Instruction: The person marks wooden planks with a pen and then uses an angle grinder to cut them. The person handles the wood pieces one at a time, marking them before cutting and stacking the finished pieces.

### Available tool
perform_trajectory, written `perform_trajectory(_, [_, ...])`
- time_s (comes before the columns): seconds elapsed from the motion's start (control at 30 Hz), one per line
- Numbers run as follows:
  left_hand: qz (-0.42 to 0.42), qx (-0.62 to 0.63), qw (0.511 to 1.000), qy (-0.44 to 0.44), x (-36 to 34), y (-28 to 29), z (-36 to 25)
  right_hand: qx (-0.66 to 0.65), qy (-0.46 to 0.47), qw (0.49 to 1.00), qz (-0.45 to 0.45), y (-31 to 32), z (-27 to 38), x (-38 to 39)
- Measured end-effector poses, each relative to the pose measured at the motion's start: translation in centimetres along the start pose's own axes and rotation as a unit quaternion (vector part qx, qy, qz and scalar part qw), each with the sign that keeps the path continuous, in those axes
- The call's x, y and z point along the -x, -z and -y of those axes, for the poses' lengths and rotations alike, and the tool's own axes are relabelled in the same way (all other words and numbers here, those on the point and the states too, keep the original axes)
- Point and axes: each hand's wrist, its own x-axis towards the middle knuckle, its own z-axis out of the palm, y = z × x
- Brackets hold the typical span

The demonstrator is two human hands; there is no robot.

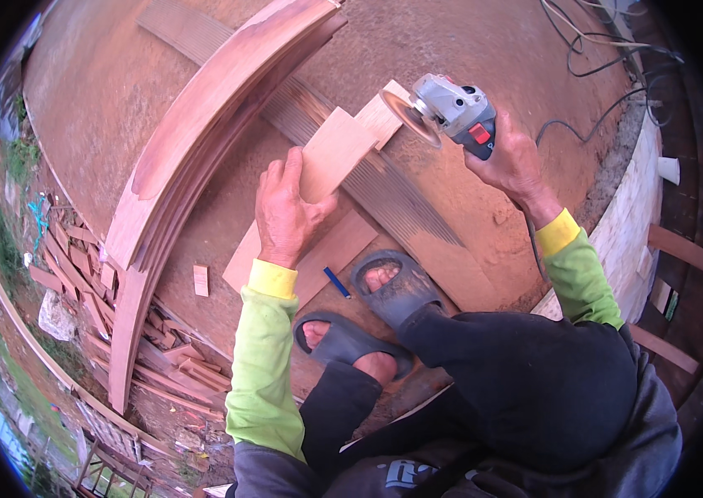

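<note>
My left hand (pixel 289 207) is closed on a short piece of light wood (pixel 339 153), fingers along its far-left edge and thumb at its near side. The piece has a narrower, stepped end (pixel 382 118) pointing away to the right. My right hand (pixel 519 162) grips a grey angle grinder (pixel 455 108) with a red switch, around its dark body. Its reddish-brown disc (pixel 410 119) stands on edge right beside the stepped end; whether they touch I cannot tell. Under the wood runs a ridged plank (pixel 405 199), with flat boards (pixel 343 249) next to it.
Long curved boards (pixel 165 158) are stacked at the left. A blue pencil-like stick (pixel 336 283) lies near my sandalled feet (pixel 385 286), and a small wood block (pixel 201 280) farther left. Wood offcuts (pixel 181 365) are heaped at the lower left. A black cable (pixel 588 137) crosses the dusty floor at the right.
</note>
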Motion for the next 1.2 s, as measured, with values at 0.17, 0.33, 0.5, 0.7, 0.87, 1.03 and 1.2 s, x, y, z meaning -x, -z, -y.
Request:
perform_trajectory(0.17, [0.008, -0.085, 0.996, 0.015, -0.1, -2.1, 0.3, 0.02, -0.061, 0.998, -0.027, 0.6, -1.7, -0.2])
perform_trajectory(0.33, [0.039, -0.125, 0.991, 0.015, 1.3, -3.7, 0.6, -0.001, -0.121, 0.991, -0.054, 0.7, -3.2, -0.4])
perform_trajectory(0.5, [0.059, -0.139, 0.988, -0.004, 2.3, -4.5, -0.2, -0.012, -0.192, 0.979, -0.063, 1.0, -3.4, -0.4])
perform_trajectory(0.7, [-0.043, -0.096, 0.994, -0.039, -1.2, -6.9, -2.4, -0.088, -0.251, 0.961, -0.075, 1.1, -4.7, -1.3])
perform_trajectory(0.87, [-0.001, -0.132, 0.991, 0.007, -6.7, -10.5, -6.1, -0.122, -0.241, 0.957, -0.103, 1.4, -4.7, -1.3])
perform_trajectory(1.03, [0.033, -0.234, 0.971, 0.039, -8.0, -12.7, -4.9, -0.236, -0.276, 0.928, -0.076, -0.1, -6.9, -1.1])
perform_trajectory(1.2, [-0.11, -0.043, 0.993, 0.011, -6.4, -5.2, -2.8, -0.262, -0.293, 0.916, -0.083, 0.1, -8.1, -1.8])
